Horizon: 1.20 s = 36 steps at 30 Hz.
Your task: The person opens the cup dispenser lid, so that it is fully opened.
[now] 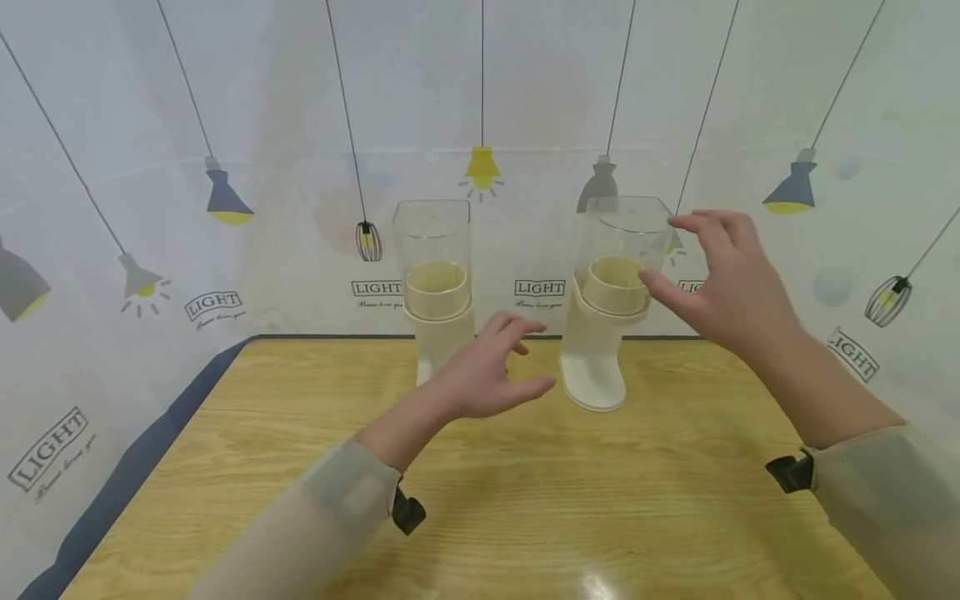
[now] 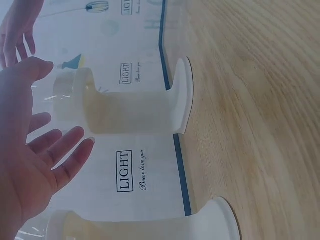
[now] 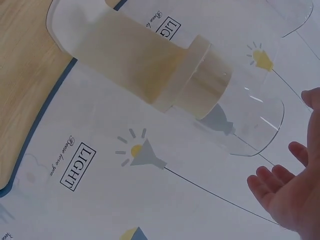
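Two cream-coloured stands, each topped with a clear open cup-like container, stand side by side at the table's back. The right stand (image 1: 592, 358) carries its clear container (image 1: 600, 237) around a cream inner ring. My right hand (image 1: 742, 287) is raised by that container's upper right side, thumb and fingers spread apart; in the right wrist view a gap shows between fingers and rim. My left hand (image 1: 483, 375) hovers low between the stands, fingers loosely extended and holding nothing. It partly covers the left stand (image 1: 442, 333), whose clear container (image 1: 432, 237) rises behind it.
A light wood table (image 1: 487, 492) with a dark blue back edge lies under the stands. Close behind hangs a pale curtain (image 1: 285, 167) printed with lamps and the word LIGHT. Small black wrist mounts (image 1: 791, 473) sit at both sleeve cuffs.
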Each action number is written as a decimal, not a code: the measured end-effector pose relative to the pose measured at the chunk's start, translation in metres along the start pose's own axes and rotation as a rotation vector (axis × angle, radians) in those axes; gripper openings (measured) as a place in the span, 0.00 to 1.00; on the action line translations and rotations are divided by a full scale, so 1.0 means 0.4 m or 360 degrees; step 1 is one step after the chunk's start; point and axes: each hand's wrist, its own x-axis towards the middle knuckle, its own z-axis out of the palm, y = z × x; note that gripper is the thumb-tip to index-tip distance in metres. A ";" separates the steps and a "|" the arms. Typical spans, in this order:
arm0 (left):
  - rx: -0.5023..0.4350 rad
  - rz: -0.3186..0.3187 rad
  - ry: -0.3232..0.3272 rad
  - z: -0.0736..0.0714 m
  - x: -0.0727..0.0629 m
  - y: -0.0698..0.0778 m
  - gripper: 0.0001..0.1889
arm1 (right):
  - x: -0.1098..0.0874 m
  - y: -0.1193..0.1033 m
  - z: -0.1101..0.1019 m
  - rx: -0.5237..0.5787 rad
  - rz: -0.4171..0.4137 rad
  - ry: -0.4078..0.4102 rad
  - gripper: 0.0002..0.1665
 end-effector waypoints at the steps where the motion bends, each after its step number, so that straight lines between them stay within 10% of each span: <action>1: -0.0006 -0.0005 -0.0005 0.001 0.008 0.000 0.38 | 0.008 0.000 0.002 -0.0004 0.0028 -0.0022 0.44; 19: -0.0162 -0.0053 0.0009 0.048 0.137 -0.005 0.37 | 0.112 -0.008 0.071 -0.0040 0.0271 -0.0229 0.60; 36: -0.0260 -0.0172 0.0145 0.094 0.234 -0.008 0.44 | 0.106 0.010 0.090 0.0157 0.0207 -0.0102 0.42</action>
